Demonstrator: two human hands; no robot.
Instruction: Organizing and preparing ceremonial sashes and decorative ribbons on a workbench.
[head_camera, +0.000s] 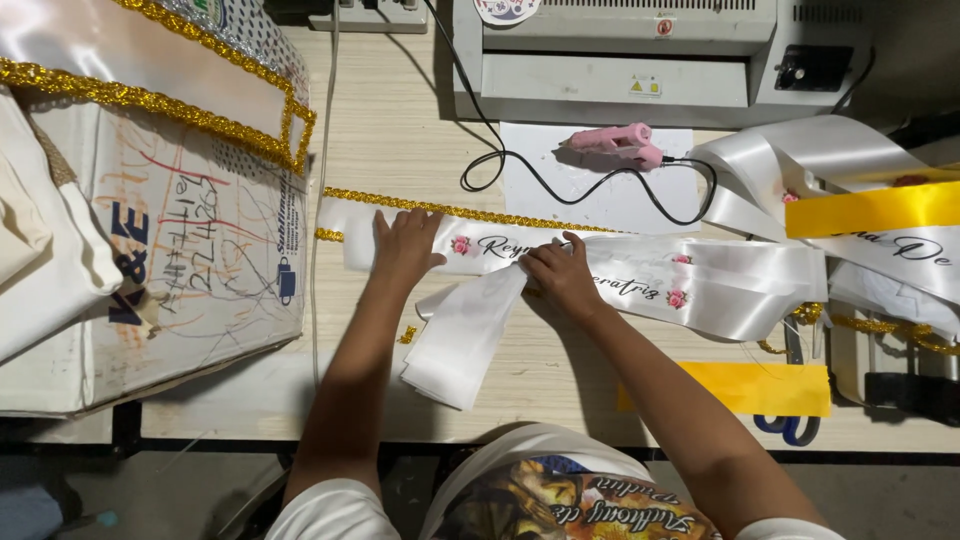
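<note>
Both hands (480, 260) flat on white sash (640, 275)

Likely sash-making workshop: glue gun (618, 143), laminator-like machine (640, 55), satin ribbons (700, 280), gold trim (450, 209) on worktable (400, 130).

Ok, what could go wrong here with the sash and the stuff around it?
The glue gun lies plugged in just behind the sash; if hot, it could mark the satin. Its cord loops close by and might snag. The left hand pins one end while the right hand presses the fold, so a slip could crease it crookedly.
</note>
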